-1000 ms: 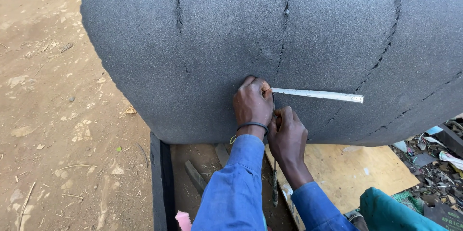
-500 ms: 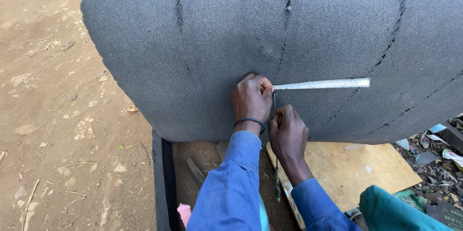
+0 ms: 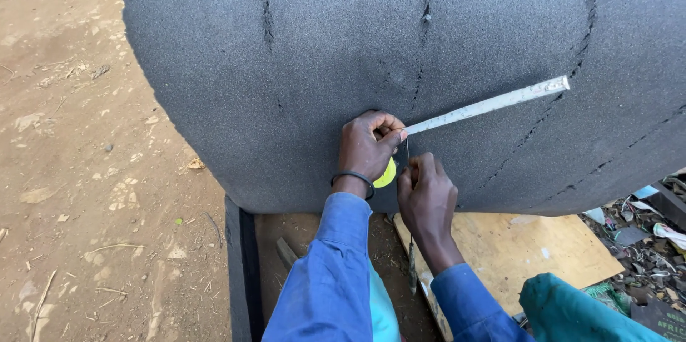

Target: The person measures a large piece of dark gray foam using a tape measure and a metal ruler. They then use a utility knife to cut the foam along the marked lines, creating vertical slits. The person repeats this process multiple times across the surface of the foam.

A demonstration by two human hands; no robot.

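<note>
Left hand (image 3: 368,147) grip: closed, thumb and fingers pinching the near end of a white tape-measure blade (image 3: 487,105) against the grey foam sheet (image 3: 343,49). A yellow tape case (image 3: 386,174) shows just under that palm, mostly hidden by the hand. Blade runs from the pinch up and to the right, flat on the foam, tilted slightly upward, free end lying near a curved cut line in the foam.

Right hand (image 3: 426,197) grip: fingers curled shut just below and right of the left hand, knuckles touching the foam. A thin dark line runs straight up from it to the blade's near end; too thin to tell what it is. Cannot tell what the hand encloses.

Pose: both forearms come up from the bottom edge in blue sleeves, wrists close together. Left wrist wears a dark band (image 3: 352,177). Left hand sits higher, back of hand facing the camera; right hand is lower, thumb side up.

Foam is draped over a dark frame (image 3: 241,270), bulging toward the camera, with several dark seams. Below it a pale plywood board (image 3: 529,242). Bare dirt ground (image 3: 86,170) to the left, scrap litter (image 3: 643,228) at right.
</note>
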